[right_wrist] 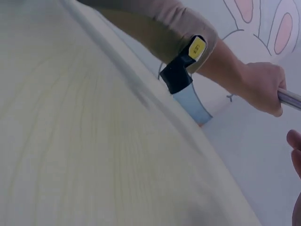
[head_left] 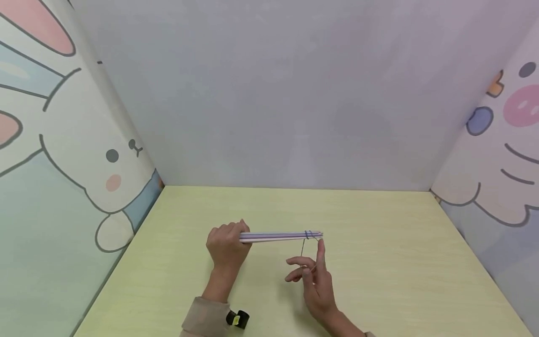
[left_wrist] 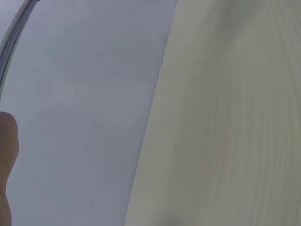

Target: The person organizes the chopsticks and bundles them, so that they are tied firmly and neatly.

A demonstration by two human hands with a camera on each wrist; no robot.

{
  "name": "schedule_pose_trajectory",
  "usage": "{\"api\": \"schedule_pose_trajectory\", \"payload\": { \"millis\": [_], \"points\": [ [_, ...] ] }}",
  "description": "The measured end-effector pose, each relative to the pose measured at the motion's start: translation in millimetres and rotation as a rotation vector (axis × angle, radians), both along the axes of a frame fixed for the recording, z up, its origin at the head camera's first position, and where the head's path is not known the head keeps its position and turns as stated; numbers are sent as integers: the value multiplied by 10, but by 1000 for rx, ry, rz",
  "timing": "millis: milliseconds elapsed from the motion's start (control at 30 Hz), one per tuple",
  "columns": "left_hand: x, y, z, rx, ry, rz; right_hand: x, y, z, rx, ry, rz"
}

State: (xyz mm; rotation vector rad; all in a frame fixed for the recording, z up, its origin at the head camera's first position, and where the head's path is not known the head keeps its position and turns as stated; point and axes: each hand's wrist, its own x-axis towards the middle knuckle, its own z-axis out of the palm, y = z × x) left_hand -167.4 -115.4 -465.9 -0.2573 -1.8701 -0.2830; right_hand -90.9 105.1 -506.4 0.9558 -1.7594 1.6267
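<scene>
In the head view, my left hand (head_left: 228,244) grips a bundle of pale lilac and white chopsticks (head_left: 273,237), which points level to the right above the table. A thin dark elastic band (head_left: 307,234) is wound around the bundle close to its far end. From there the band stretches down to my right hand (head_left: 320,285), hooked on its fingers. The right index finger points up beside the chopstick tips, while the other fingers bend leftward. Part of the left hand (left_wrist: 7,155) shows at the edge of the left wrist view; right fingertips (right_wrist: 294,140) edge into the right wrist view.
A pale yellow wood-grain table (head_left: 400,262) lies beneath both hands. Behind it rises a plain grey wall (head_left: 273,93), with a rabbit-printed panel (head_left: 84,154) on the left and another cartoon panel (head_left: 505,178) on the right. A black wrist camera (head_left: 237,319) sits at the left sleeve.
</scene>
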Motion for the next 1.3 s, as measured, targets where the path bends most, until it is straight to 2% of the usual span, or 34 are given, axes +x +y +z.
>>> {"api": "schedule_pose_trajectory", "payload": {
  "millis": [100,167,233,400,533,667,800,1133,1300],
  "points": [
    [17,11,-11,-23,-3,16,93,-25,61,-170,-294,-35],
    [25,19,-13,-28,-3,18,118,-42,128,-238,-433,-50],
    [28,31,-10,-24,-2,15,111,-52,182,-275,-504,-29],
    [31,30,-10,-8,2,1,20,42,220,-289,-626,75],
    [35,11,-28,-15,6,-19,-55,163,250,-432,-769,118],
    [34,7,-39,-31,22,-42,-91,218,274,-583,-769,270],
    [31,-2,-34,-39,33,-52,-100,236,285,-619,-724,410],
    [45,-65,-9,-58,64,-54,-104,263,308,-669,-624,596],
    [32,-101,17,-71,115,-64,-127,280,322,-647,-562,630]
  ]
}}
